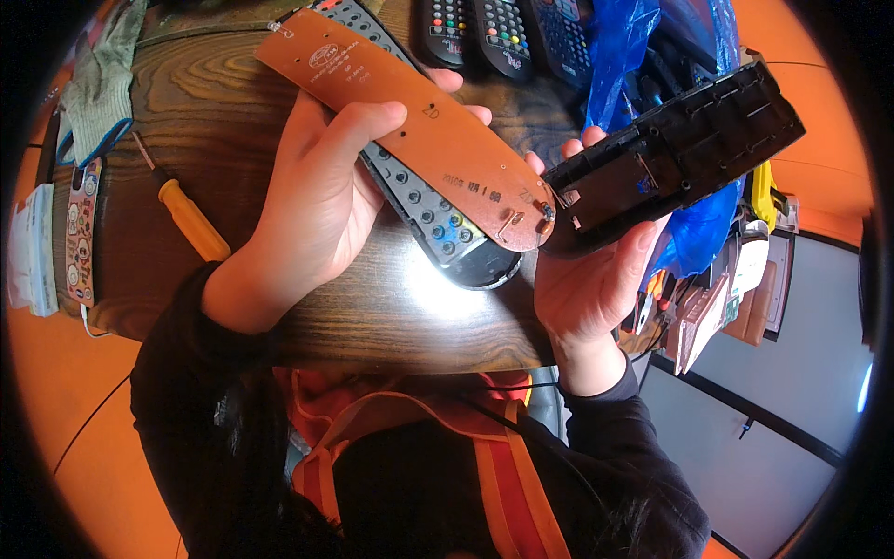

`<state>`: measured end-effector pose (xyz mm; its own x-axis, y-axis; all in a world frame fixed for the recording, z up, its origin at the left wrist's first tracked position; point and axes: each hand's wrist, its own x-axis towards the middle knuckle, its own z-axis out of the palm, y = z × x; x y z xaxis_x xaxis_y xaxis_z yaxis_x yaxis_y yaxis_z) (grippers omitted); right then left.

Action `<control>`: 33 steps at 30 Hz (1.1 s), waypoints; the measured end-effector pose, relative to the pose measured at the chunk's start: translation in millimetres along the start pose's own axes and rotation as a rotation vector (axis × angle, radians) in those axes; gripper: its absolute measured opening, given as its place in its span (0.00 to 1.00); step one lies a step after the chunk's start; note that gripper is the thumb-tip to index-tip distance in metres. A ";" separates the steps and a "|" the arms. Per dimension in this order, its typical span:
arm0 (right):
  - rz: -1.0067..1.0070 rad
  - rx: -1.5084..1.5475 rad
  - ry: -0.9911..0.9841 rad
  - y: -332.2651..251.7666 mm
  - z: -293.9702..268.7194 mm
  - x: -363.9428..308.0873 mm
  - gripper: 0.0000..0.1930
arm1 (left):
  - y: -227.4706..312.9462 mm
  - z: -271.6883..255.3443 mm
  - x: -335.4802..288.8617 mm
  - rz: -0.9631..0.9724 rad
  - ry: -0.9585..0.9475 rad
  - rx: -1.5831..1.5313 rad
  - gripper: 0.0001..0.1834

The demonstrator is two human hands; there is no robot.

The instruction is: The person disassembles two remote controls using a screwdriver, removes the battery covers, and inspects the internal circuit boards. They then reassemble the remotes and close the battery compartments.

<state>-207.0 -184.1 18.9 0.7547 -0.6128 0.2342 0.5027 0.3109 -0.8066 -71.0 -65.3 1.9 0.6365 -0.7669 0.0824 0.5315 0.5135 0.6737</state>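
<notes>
My left hand (321, 186) is closed around an orange-brown circuit board (419, 121) and the front half of a remote control, with its grey rubber keypad (424, 200) showing beneath the board. The thumb presses on the board's face. The board lies slanted across the keypad, its rounded end toward the right. In my right hand (601, 270) is a black remote control back cover (689, 154), its hollow inside facing up, fingers behind it and thumb in front. The cover's lower end meets or overlaps the board's rounded end; I cannot tell if they touch.
Several black remote controls (503, 37) lie at the table's far side, beside a blue plastic bag (619, 65). On the left are a yellow-handled screwdriver (191, 219), a grey work glove (102, 98) and a patterned phone (84, 228). Boxes and tools crowd the right edge.
</notes>
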 end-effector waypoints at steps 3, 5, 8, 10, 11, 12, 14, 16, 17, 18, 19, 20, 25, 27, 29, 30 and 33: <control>0.027 0.041 0.004 0.0 -0.2 -0.8 0.37 | 0.0 -1.4 -0.3 -0.009 -0.016 -0.015 0.19; -0.020 0.012 -0.032 1.1 -0.2 -1.1 0.38 | 0.8 -2.6 -0.1 -0.012 -0.018 0.010 0.19; -0.110 -0.204 -0.081 3.1 -0.2 -0.9 0.36 | 2.1 -3.7 0.5 -0.013 -0.027 0.034 0.19; -0.137 -0.303 -0.105 3.6 0.3 -0.7 0.37 | 2.6 -4.2 0.9 -0.028 -0.021 0.048 0.19; -0.130 -0.305 -0.109 3.3 0.6 -0.3 0.37 | 2.7 -4.5 1.1 -0.040 -0.016 0.052 0.19; -0.114 -0.249 -0.081 3.1 1.4 -0.7 0.40 | 2.6 -4.6 1.3 -0.030 -0.043 0.031 0.19; -0.089 -0.074 -0.010 2.4 3.6 -1.2 0.45 | 2.0 -4.6 1.5 -0.144 0.023 -0.001 0.20; -0.062 -0.043 -0.005 0.1 5.3 -0.2 0.47 | 1.9 -4.0 1.0 -0.184 0.050 -0.047 0.21; -0.056 -0.031 -0.010 -0.8 6.3 0.5 0.50 | 1.8 -3.4 0.9 -0.180 0.058 -0.064 0.21; -0.051 -0.022 -0.018 -1.9 7.2 1.2 0.50 | 1.9 -2.9 0.9 -0.173 0.053 -0.084 0.22; -0.038 -0.002 -0.016 -3.3 8.2 1.5 0.51 | 3.4 -3.0 1.0 -0.174 0.061 -0.073 0.22; -0.022 0.025 -0.011 -4.5 9.1 1.7 0.51 | 5.1 -3.1 1.1 -0.171 0.056 -0.064 0.22; 0.078 0.076 0.002 -8.7 9.3 -1.7 0.51 | 13.2 -5.7 2.4 -0.065 -0.072 0.012 0.22; 0.080 0.061 0.003 -8.7 6.1 -3.2 0.51 | 12.8 -6.9 2.2 -0.044 -0.102 -0.038 0.21; 0.053 -0.098 -0.004 -8.7 1.9 -3.1 0.50 | 10.0 -8.1 2.0 -0.005 -0.092 0.054 0.21; 0.053 -0.173 -0.009 -8.7 -0.5 -1.7 0.50 | 9.2 -9.3 2.9 0.042 -0.122 0.055 0.21; 0.005 -0.559 -0.087 -12.6 -4.4 3.7 0.46 | -1.5 -7.0 3.4 0.113 0.006 0.258 0.22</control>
<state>-212.4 -193.5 27.5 0.8005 -0.5427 0.2544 0.2172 -0.1329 -0.9670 -65.7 -65.9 -3.9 0.6872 -0.7076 0.1644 0.2973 0.4804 0.8251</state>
